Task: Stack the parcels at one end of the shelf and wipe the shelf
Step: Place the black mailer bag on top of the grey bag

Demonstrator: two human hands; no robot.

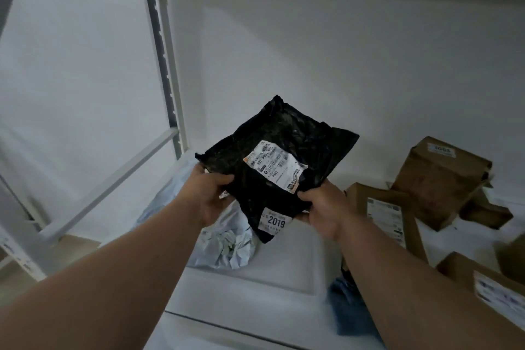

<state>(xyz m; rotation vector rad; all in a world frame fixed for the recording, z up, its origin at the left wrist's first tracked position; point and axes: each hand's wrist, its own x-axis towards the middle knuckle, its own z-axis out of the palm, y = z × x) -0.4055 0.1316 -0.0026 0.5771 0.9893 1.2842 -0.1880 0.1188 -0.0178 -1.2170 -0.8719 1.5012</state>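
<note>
A black plastic mailer parcel (287, 148) with white labels hangs above the left part of the white shelf (272, 278). My left hand (208, 196) grips its left edge and my right hand (321, 207) grips its lower right edge. Under it, at the shelf's left end, lies a pale grey-blue mailer bag (224, 244). A blue cloth (348, 307) lies on the shelf near the front, partly hidden by my right forearm.
Brown cardboard parcels sit to the right: one at the back (437, 179), one flat beside my right hand (389, 213), one at the front right (488, 287). A slotted metal upright (164, 60) marks the shelf's left end. Another shelf board is overhead.
</note>
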